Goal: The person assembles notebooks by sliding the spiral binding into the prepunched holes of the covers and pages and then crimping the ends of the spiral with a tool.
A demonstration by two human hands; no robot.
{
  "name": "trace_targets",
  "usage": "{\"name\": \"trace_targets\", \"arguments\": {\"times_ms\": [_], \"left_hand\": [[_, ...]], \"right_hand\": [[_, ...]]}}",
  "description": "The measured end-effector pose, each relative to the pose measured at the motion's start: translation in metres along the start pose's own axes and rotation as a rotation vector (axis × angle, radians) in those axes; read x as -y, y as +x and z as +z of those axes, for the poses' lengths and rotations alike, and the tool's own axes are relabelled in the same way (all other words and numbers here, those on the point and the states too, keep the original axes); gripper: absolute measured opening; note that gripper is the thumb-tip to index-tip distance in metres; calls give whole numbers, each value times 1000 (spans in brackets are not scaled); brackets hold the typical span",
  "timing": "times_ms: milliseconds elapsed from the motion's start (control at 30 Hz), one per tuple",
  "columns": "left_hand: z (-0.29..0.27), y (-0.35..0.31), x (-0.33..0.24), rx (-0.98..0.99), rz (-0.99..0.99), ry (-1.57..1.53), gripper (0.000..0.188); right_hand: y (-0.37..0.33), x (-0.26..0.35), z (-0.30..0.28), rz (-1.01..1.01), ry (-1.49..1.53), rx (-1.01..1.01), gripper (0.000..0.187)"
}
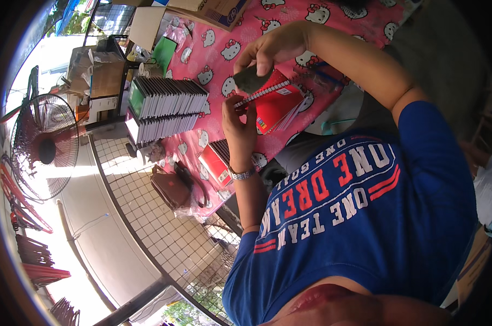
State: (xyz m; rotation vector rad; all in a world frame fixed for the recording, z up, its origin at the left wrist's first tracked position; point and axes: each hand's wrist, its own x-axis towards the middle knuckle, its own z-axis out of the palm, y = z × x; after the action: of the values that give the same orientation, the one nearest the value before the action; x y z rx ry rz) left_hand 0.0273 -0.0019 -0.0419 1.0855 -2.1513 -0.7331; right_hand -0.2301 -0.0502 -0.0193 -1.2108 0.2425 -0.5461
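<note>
A red spiral notebook [280, 103] lies on a pink patterned tablecloth in front of me, its wire binding on the upper left side. My left hand [239, 122], with a watch on the wrist, pinches the lower end of that binding. Held by my right hand [273, 50] just above the other part of the binding is a dark, flat piece with a rounded edge [251, 80]; I cannot tell its exact kind. The thumb presses on its face. Part of the binding is hidden behind this piece and my left fingers.
Stacks of spiral notebooks [167, 100] stand to the left. More red notebooks [218, 163] lie beside my left forearm, near a brown bag [172, 187]. A cardboard box [213, 12] sits at the far edge; a standing fan [46, 149] is farther left, by a wire grid.
</note>
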Motion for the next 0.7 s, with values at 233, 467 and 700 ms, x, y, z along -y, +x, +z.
{"name": "trace_targets", "arguments": {"times_ms": [233,467,700], "left_hand": [[1,4,-4,-32,6,-29,21],[2,-8,15,-131,-167,-357,19],[24,-2,12,-314,-57,-404,17]], "right_hand": [[-47,-65,-64,688,-1435,-731,48],[-125,-170,-2,374,-1578,-1143,82],[-132,-167,55,533,-1362,-1114,62]]}}
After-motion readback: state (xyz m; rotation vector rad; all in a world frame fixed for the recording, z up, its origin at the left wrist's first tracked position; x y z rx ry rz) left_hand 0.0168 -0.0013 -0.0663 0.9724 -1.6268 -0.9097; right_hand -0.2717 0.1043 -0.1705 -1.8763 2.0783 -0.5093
